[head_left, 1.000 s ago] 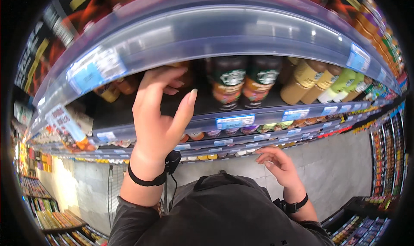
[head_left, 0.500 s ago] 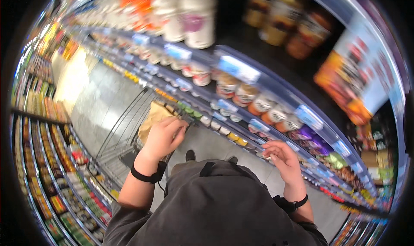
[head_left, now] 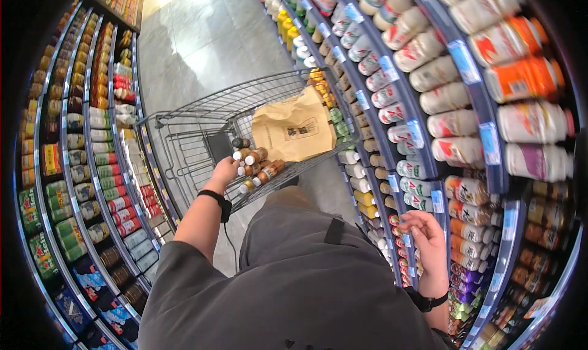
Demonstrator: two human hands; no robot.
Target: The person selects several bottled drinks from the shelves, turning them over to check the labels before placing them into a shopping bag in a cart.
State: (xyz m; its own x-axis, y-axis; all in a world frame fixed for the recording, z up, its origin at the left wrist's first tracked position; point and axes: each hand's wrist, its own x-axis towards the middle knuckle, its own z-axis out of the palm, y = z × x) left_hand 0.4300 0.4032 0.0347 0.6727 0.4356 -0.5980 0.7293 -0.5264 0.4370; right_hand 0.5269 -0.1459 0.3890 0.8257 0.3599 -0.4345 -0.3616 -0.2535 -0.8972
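My left hand (head_left: 226,171) is over the near side of a metal wire shopping cart (head_left: 208,108), its fingers curled beside several small brown bottles (head_left: 267,173) with white or dark caps. Whether those fingers are round the cart's wire or a bottle is hidden. Beside the bottles, a brown paper bag (head_left: 288,126) lies in the cart. My right hand (head_left: 424,230) hangs in front of the right-hand shelves with fingers loosely bent and apart, holding nothing that shows. Black bands circle both wrists.
On the right, tall shelves (head_left: 442,194) carry rows of white, orange and brown bottles, close to my right arm. Shelves on the left (head_left: 104,172) hold cans, jars and boxed packs. A grey tiled floor (head_left: 205,34) runs between them beyond the cart.
My view has swung left toward the cart, which now shows fully with the bottles in it. My left hand has reached down to the cart; the right remains loosely bent near the shelves.
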